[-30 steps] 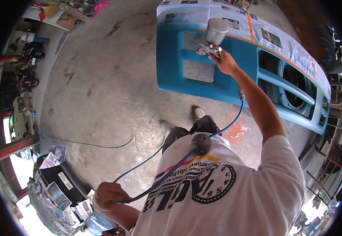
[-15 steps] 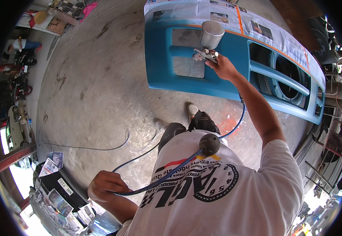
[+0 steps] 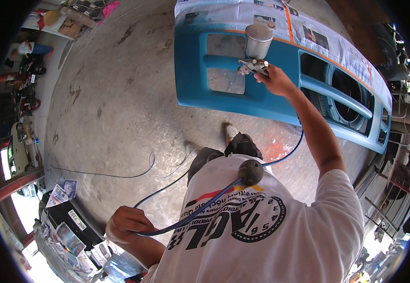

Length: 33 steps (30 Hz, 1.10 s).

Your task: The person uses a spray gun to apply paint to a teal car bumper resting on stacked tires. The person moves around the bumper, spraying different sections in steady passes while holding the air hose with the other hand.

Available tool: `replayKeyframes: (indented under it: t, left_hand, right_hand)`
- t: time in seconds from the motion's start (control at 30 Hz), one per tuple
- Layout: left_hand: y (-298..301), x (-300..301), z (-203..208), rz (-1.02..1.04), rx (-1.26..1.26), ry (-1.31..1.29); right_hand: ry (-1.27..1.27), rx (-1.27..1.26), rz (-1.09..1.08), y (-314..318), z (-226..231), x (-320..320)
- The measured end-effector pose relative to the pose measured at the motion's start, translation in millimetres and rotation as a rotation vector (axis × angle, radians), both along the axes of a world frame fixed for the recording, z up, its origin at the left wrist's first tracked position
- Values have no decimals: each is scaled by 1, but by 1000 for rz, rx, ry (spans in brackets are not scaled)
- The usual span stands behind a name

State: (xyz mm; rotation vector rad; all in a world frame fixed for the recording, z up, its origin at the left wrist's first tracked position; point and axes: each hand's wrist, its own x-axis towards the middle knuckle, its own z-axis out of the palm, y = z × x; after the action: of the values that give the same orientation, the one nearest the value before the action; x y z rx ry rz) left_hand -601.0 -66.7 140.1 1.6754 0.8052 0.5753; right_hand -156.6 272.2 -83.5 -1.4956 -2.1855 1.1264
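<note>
A metal spray gun (image 3: 252, 67) with a silver paint cup (image 3: 259, 41) on top is gripped in my right hand (image 3: 276, 80). Its nozzle points left over a blue car bumper (image 3: 271, 101), near the bumper's two square openings. My left hand (image 3: 132, 220), low at the left, is closed round a blue air hose (image 3: 195, 213). The hose crosses in front of my shirt, passes a dark round ball (image 3: 250, 172), and curves up toward the gun behind my right forearm. Printed paper (image 3: 313, 35) edged with orange tape (image 3: 287, 21) covers the bumper's far part.
More hose (image 3: 106, 176) trails over the stained concrete floor (image 3: 106, 118). A black car part (image 3: 75, 221) strewn with papers stands at lower left. Metal racks (image 3: 393, 188) line the right side. Another person (image 3: 30, 48) is at the far left by motorcycles (image 3: 28, 85).
My right hand has shifted slightly right with the spray gun. The hose near the bumper has swung right with it, while my left hand stays in place on the hose.
</note>
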Motion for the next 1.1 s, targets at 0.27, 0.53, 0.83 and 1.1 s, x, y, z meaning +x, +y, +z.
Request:
replayKeyframes:
  t: [0.27, 0.53, 0.83, 1.1]
  left_hand:
    - [6, 13, -2, 0, 21, -33]
    - [4, 16, -5, 20, 23, -65]
    - [-2, 16, 1, -1, 10, -93]
    - [-35, 10, 10, 81, 15, -85]
  right_hand:
    - [-216, 207, -181, 15, 19, 11]
    - [-21, -102, -80, 19, 10, 38]
    - [-161, 271, -495, 47, -6, 6]
    - [87, 181, -509, 68, -63, -91]
